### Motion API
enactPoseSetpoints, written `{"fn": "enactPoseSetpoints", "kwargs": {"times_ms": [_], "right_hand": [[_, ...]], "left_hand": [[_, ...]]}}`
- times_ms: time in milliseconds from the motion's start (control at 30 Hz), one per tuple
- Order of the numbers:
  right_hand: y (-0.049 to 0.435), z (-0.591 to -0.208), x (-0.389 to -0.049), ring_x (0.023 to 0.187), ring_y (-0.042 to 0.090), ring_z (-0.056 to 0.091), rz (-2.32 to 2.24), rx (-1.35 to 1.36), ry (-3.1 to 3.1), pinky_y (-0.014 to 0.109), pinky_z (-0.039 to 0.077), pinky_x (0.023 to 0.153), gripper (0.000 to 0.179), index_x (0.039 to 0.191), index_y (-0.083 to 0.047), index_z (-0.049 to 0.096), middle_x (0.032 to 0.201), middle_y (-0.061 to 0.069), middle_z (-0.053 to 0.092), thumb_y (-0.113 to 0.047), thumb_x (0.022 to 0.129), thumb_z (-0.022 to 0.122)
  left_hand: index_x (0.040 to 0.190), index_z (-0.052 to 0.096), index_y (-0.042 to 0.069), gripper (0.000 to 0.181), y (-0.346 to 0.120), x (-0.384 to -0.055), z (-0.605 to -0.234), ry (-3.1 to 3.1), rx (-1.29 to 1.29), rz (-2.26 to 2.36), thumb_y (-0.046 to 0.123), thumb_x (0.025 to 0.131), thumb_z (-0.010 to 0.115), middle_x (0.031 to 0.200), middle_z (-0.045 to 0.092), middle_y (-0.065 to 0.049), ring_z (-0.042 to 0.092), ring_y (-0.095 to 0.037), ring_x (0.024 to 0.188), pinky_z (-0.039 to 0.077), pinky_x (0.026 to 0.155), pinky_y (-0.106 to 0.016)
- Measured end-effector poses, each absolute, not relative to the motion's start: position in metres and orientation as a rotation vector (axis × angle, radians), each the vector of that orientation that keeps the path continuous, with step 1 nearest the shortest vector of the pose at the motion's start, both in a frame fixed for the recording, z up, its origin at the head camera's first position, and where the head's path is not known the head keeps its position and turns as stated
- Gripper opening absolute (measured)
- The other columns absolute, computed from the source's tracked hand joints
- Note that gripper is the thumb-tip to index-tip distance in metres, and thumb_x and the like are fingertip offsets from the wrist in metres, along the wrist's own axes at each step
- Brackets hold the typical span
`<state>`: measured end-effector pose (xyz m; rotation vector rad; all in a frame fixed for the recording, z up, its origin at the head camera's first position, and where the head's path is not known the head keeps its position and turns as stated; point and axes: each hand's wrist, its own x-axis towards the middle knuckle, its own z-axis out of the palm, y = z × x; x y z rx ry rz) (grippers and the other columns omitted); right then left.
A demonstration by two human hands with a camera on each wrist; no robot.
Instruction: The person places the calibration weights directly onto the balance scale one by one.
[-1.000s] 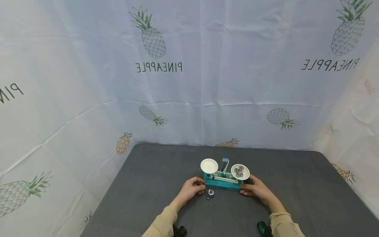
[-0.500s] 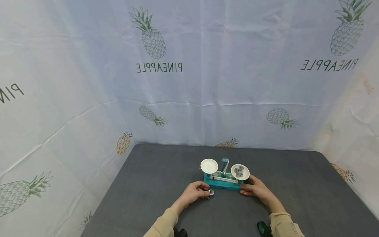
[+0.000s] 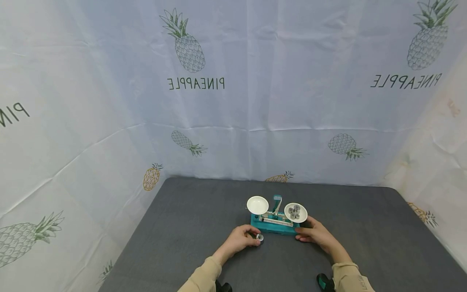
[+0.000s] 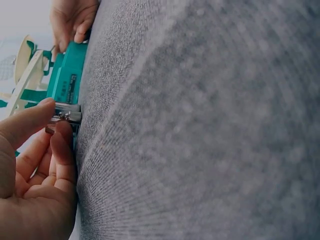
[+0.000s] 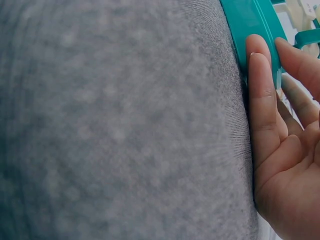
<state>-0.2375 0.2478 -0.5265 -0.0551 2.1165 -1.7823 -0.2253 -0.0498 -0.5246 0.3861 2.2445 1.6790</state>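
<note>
A teal balance scale [image 3: 275, 227] with two cream pans stands on the dark grey table. Its left pan [image 3: 257, 205] is bare; several metal weights [image 3: 294, 211] sit in the right pan [image 3: 303, 216]. My left hand [image 3: 238, 240] is in front of the scale's left end, thumb and fingers around a small metal weight [image 4: 62, 116] that they appear to pinch. A larger cylindrical metal weight [image 3: 260, 237] stands right beside these fingertips. My right hand [image 3: 318, 234] holds the right end of the scale's base [image 5: 255, 30], fingers and thumb against it.
Grey cloth covers the table [image 3: 189, 215]. A white curtain [image 3: 233, 101] printed with pineapples hangs behind and at both sides. Dark straps with devices [image 3: 325, 282] show at the wrists.
My left hand has moved right, from the scale's left end to the loose weights, and its fingers now cover the smaller one. The right hand and the scale stay put.
</note>
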Motion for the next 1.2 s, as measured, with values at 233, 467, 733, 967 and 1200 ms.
{"fn": "enactPoseSetpoints", "kwargs": {"times_ms": [233, 467, 733, 967, 1200], "right_hand": [[0.2481, -0.5272, -0.2377, 0.079, 0.015, 0.068, -1.781, -0.041, 2.121, 0.030, 0.056, 0.071, 0.086, 0.146, 0.006, 0.010, 0.107, 0.016, 0.059, -0.018, 0.086, 0.066], [0.2486, -0.5304, -0.2392, 0.078, 0.014, 0.068, -1.785, -0.046, 2.115, 0.029, 0.056, 0.070, 0.086, 0.145, 0.007, 0.009, 0.100, 0.010, 0.062, -0.018, 0.086, 0.067], [0.2482, -0.5314, -0.2384, 0.078, 0.014, 0.068, -1.798, -0.065, 2.105, 0.028, 0.056, 0.070, 0.086, 0.145, 0.007, 0.010, 0.104, 0.012, 0.061, -0.018, 0.085, 0.067], [0.2493, -0.5326, -0.2397, 0.078, 0.014, 0.068, -1.790, -0.062, 2.123, 0.028, 0.056, 0.070, 0.085, 0.145, 0.006, 0.011, 0.106, 0.013, 0.060, -0.018, 0.086, 0.066], [0.2491, -0.5321, -0.2395, 0.078, 0.014, 0.068, -1.783, -0.051, 2.132, 0.029, 0.056, 0.070, 0.085, 0.145, 0.006, 0.011, 0.102, 0.012, 0.061, -0.018, 0.086, 0.067]], "left_hand": [[0.099, 0.069, 0.004, 0.027, -0.0491, -0.2258, -0.5273, 2.294, 0.425, 1.651, 0.008, 0.073, 0.075, 0.060, 0.053, 0.006, 0.041, -0.003, 0.049, 0.033, 0.046, -0.017], [0.097, 0.071, 0.007, 0.024, -0.0495, -0.2271, -0.5294, 2.379, 0.458, 1.591, 0.013, 0.074, 0.076, 0.061, 0.054, 0.006, 0.041, -0.002, 0.048, 0.034, 0.045, -0.016], [0.093, 0.072, 0.009, 0.021, -0.0515, -0.2290, -0.5315, 2.508, 0.551, 1.534, 0.017, 0.074, 0.077, 0.073, 0.061, 0.000, 0.048, 0.002, 0.054, 0.040, 0.049, -0.016], [0.092, 0.073, 0.008, 0.021, -0.0516, -0.2287, -0.5270, 2.602, 0.598, 1.482, 0.020, 0.075, 0.077, 0.078, 0.063, -0.003, 0.050, 0.004, 0.061, 0.043, 0.053, -0.015], [0.092, 0.072, 0.011, 0.020, -0.0526, -0.2283, -0.5233, 2.604, 0.650, 1.495, 0.020, 0.075, 0.077, 0.079, 0.064, -0.003, 0.050, 0.005, 0.060, 0.043, 0.052, -0.015]]}}
